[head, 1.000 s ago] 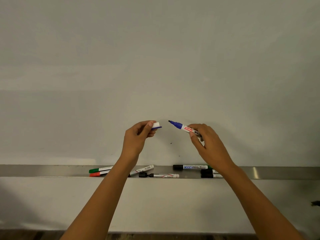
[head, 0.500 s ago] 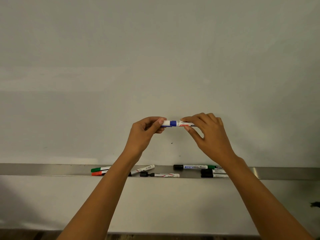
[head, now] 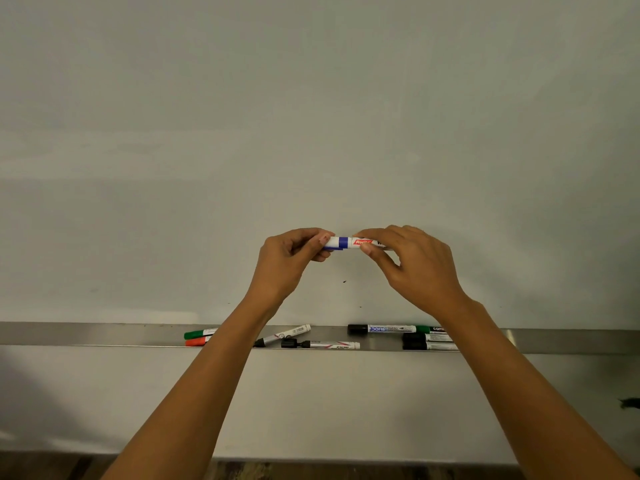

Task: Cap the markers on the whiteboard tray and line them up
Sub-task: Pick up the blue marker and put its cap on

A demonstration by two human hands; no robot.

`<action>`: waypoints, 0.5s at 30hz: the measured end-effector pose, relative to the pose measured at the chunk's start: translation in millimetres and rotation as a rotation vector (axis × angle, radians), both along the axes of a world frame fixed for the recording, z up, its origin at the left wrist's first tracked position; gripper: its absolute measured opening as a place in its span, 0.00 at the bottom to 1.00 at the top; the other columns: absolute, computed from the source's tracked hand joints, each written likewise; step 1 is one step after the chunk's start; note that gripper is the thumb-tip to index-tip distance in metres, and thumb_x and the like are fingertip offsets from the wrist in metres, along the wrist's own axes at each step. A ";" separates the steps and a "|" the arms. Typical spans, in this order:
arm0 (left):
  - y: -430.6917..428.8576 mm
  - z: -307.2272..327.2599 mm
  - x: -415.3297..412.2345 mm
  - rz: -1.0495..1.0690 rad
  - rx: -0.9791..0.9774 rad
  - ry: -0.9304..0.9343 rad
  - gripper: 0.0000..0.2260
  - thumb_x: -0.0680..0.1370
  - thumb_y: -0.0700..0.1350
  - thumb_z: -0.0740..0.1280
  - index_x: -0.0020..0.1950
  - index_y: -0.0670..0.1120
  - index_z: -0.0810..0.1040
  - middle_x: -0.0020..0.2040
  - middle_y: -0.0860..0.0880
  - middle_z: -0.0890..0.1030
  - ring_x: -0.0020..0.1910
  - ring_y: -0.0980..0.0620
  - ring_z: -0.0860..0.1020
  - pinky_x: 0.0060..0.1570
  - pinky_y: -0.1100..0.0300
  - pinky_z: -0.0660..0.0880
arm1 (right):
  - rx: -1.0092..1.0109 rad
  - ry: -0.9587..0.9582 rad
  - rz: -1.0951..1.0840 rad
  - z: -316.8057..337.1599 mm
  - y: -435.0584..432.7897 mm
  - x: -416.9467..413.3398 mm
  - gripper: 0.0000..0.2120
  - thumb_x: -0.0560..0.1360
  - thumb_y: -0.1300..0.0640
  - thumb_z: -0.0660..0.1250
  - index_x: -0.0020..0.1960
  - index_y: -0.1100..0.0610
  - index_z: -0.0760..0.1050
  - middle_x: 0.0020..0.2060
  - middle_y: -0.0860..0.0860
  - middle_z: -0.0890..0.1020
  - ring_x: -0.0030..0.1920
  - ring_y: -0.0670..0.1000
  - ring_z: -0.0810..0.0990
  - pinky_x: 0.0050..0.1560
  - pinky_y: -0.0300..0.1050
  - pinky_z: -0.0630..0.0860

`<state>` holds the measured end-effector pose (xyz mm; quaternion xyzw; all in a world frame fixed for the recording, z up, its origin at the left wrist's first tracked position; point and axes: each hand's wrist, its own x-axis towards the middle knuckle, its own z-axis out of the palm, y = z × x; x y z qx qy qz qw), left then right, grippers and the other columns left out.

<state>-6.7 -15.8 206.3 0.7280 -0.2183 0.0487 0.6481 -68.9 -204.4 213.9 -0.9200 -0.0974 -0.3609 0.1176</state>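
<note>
I hold a blue marker (head: 349, 242) level in front of the whiteboard, well above the metal tray (head: 86, 334). My left hand (head: 287, 263) pinches its white-and-blue cap end; my right hand (head: 415, 268) grips the barrel with the red label. The cap sits on the marker. In the tray lie a green marker (head: 199, 333) and a red marker (head: 197, 341) at the left, a tilted white marker (head: 287, 334), a silver marker with a black tip (head: 322, 345), and a black-capped marker (head: 381, 328).
More markers (head: 429, 341), black-capped and one green, are stacked in the tray at the right, partly behind my right forearm. The whiteboard (head: 311, 116) fills the view above. A dark floor strip runs along the bottom edge.
My hands came together: the cap in my left hand went onto the blue tip of the marker in my right hand and has been pushed further on. The tray markers did not move.
</note>
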 end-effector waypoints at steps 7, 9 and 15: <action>-2.0 -39.8 14.0 0.113 0.282 -0.010 0.08 0.76 0.47 0.66 0.53 0.48 0.81 0.48 0.53 0.82 0.46 0.59 0.77 0.41 0.81 0.70 | 0.135 0.317 0.009 -64.9 -13.7 17.9 0.10 0.78 0.51 0.60 0.58 0.48 0.74 0.50 0.49 0.79 0.48 0.50 0.75 0.50 0.49 0.71; 2.0 -55.3 16.8 0.153 0.306 0.002 0.08 0.76 0.46 0.66 0.52 0.48 0.81 0.49 0.53 0.82 0.45 0.59 0.77 0.40 0.84 0.68 | 0.103 0.396 -0.072 -97.3 -25.7 19.1 0.11 0.77 0.54 0.61 0.58 0.48 0.74 0.54 0.49 0.77 0.52 0.50 0.75 0.54 0.48 0.68; 13.6 -96.5 27.4 0.205 0.424 0.012 0.06 0.76 0.41 0.66 0.50 0.45 0.82 0.50 0.49 0.83 0.43 0.56 0.76 0.38 0.83 0.67 | 0.084 0.499 -0.224 -170.2 -44.8 10.8 0.11 0.75 0.58 0.63 0.56 0.49 0.75 0.53 0.49 0.79 0.53 0.53 0.76 0.52 0.47 0.65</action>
